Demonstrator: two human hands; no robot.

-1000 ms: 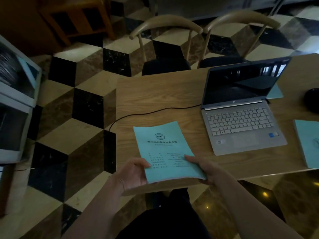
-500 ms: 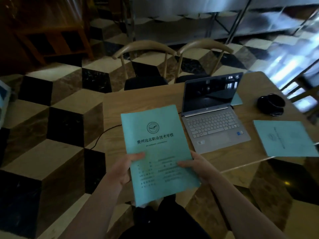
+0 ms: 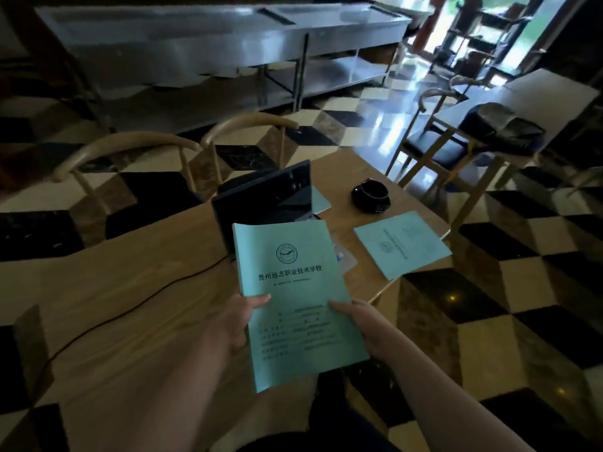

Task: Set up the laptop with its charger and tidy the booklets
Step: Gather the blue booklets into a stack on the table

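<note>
A teal booklet [image 3: 293, 288] with a round emblem and dark lettering is raised off the wooden table [image 3: 130, 288]. My left hand [image 3: 233, 324] grips its left edge, thumb on the cover. My right hand [image 3: 362, 324] holds the right edge the same way. Behind the booklet stands the open laptop [image 3: 264, 194] with a dark screen; its keyboard is mostly hidden. A black charger cable [image 3: 146, 298] runs from the laptop's left side across the table to the left edge. A second teal booklet [image 3: 401, 244] lies flat at the right. A third teal booklet [image 3: 319, 199] peeks out behind the laptop.
A black cup on a saucer [image 3: 370, 194] sits at the table's far right. Two curved-back chairs [image 3: 137, 177] stand across the table. Another chair and table with a dark bag [image 3: 502, 132] are to the right. A steel counter [image 3: 228, 47] lines the back wall.
Both hands have lifted the booklet from the table's near edge up in front of the laptop. The view has swung right and upward, showing more of the room.
</note>
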